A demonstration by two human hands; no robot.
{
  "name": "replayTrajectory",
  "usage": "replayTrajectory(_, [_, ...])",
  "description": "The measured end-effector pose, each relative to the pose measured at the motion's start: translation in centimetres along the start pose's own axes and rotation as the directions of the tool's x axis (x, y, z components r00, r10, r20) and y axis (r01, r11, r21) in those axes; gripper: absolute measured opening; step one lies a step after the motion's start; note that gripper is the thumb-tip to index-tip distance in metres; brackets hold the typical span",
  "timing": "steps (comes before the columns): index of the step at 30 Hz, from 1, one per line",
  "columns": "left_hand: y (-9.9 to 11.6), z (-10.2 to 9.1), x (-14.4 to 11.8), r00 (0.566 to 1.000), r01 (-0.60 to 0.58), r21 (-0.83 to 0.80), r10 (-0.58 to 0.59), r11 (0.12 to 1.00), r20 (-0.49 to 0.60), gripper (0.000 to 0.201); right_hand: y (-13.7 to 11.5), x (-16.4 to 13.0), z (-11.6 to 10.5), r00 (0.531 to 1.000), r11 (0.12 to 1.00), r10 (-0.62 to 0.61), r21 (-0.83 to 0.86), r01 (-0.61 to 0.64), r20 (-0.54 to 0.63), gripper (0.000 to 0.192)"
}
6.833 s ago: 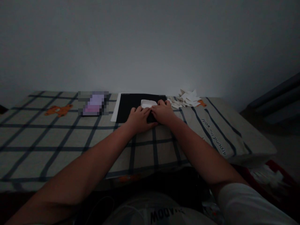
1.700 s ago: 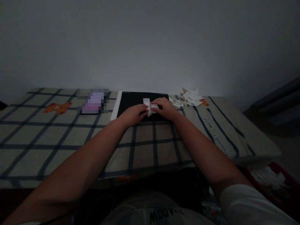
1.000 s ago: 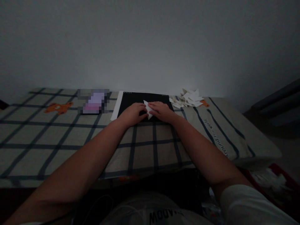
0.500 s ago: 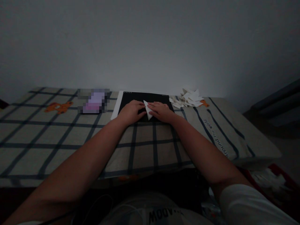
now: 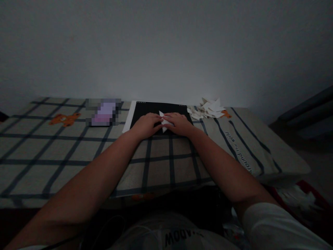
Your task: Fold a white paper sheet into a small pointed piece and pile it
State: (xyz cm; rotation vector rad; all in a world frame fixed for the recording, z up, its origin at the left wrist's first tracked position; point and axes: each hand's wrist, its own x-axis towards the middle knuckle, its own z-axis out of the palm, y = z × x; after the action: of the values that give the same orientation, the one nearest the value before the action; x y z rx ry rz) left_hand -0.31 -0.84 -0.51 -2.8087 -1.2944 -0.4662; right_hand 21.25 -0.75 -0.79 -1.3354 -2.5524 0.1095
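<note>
Both hands lie flat on the black rectangular mat (image 5: pixel 160 111), and everything else is best placed from it. The left hand (image 5: pixel 145 125) rests palm down near the mat's front edge, fingers (image 5: pixel 153 118) stretched out and together, their tips pressing the left side of a small white folded paper piece (image 5: pixel 163 122) with a pointed top. The right hand (image 5: pixel 179 123) mirrors it, fingers laid across the paper's right side; neither hand is clenched or lifting it, both simply press it down onto the mat. In this dim light the folds themselves are hard to make out.

Just right of the mat sits a loose heap of white folded paper pieces (image 5: pixel 208 108). Left of the mat lies a blurred purple patch (image 5: pixel 104 113), and further left an orange bear print (image 5: pixel 64 119) on the checked grey bedcover (image 5: pixel 78 156). Right of the mat, dark lettering (image 5: pixel 238 152) runs along the cover, upside down; it seems to read "around the world".
</note>
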Motion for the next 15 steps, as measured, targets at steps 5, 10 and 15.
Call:
replayTrajectory(5, [0.01, -0.09, -0.18, 1.0, -0.023, -0.032, 0.023, 0.999, -0.003, 0.043, -0.29, -0.05, 0.02, 1.0, 1.0, 0.022, -0.007, -0.022, -0.009, 0.051])
replayTrajectory(10, [-0.07, -0.32, -0.33, 0.998, -0.024, -0.074, 0.028, 0.997, 0.051, 0.053, -0.47, -0.26, -0.17, 0.998, 0.999, 0.014, -0.032, -0.012, 0.062, 0.059])
replayTrajectory(15, [0.12, -0.76, -0.42, 0.992, -0.006, -0.075, 0.015, 0.997, 0.124, 0.063, -0.75, -0.4, -0.22, 0.995, 0.998, 0.023, -0.058, -0.018, 0.093, 0.067])
